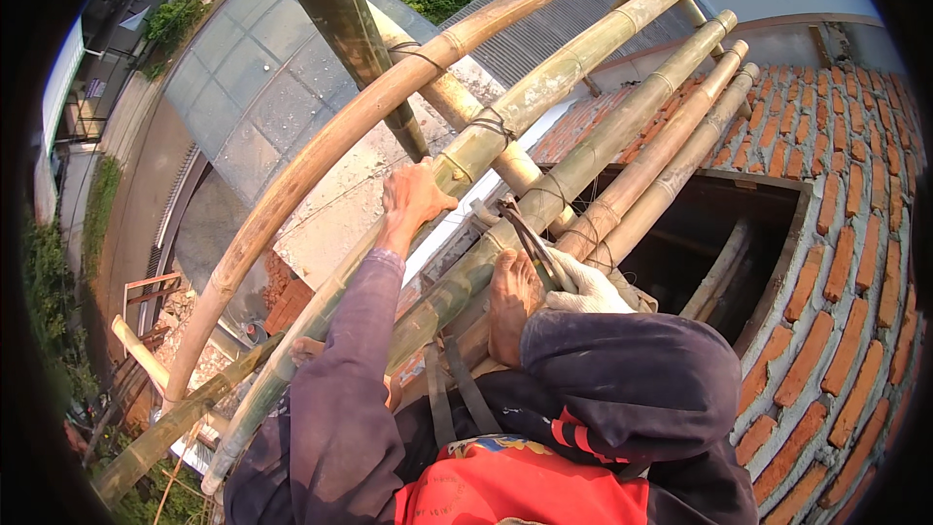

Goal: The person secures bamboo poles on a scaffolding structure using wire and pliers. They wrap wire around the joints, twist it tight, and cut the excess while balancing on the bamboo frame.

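Note:
My bare left hand [410, 196] is closed over a long greenish bamboo pole [544, 87], just below where an upright dark bamboo post [340, 19] meets it. In a white glove, my right hand [581, 284] is closed on the dark handles of what look like pincers [530, 241]; their jaws point up and left, over a second green pole [622, 136]. Dark wire ties [494, 126] bind the poles to a crosswise yellowish bamboo [442, 97]. My bare foot [512, 306] rests on the poles beside the glove. The right fingertips are partly hidden.
A curved bamboo pole [321, 151] arches along the left. Two thinner poles [671, 156] lie right of the green ones. A brick wall [826, 311] with a dark opening [739, 224] stands at right. Far below lie a grey roof [243, 68] and a rubble heap [287, 306].

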{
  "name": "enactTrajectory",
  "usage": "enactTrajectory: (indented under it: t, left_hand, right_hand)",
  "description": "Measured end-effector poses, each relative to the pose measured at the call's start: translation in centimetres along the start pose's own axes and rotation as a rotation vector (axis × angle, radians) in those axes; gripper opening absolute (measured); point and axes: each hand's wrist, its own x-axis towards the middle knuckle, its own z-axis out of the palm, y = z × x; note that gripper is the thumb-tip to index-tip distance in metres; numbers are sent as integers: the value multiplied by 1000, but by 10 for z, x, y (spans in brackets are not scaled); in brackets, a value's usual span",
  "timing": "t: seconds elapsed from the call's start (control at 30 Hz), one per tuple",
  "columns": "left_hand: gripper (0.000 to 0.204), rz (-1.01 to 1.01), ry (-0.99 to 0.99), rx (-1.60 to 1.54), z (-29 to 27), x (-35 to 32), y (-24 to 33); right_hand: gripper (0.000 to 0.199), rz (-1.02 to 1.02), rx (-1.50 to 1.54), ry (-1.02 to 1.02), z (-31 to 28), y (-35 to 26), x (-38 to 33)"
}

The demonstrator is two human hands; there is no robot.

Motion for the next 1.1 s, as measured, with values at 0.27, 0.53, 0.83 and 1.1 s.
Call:
enactTrajectory:
  t: [0.27,0.53,0.83,1.1]
  left_hand:
    - [73,51,61,47,3,1,-1]
    - [88,-13,50,136,5,-13,12]
    - [30,97,245,-257,-25,-51,44]
    - [27,221,777,922,44,-122,-30]
  right_hand:
    - [74,-74,-122,64,5,1,-4]
    - [71,-279,-361,67,-7,-40,-14]
    - [82,-257,155,-170,-5,-110,26]
    - [80,-397,144,-245,47,-139,93]
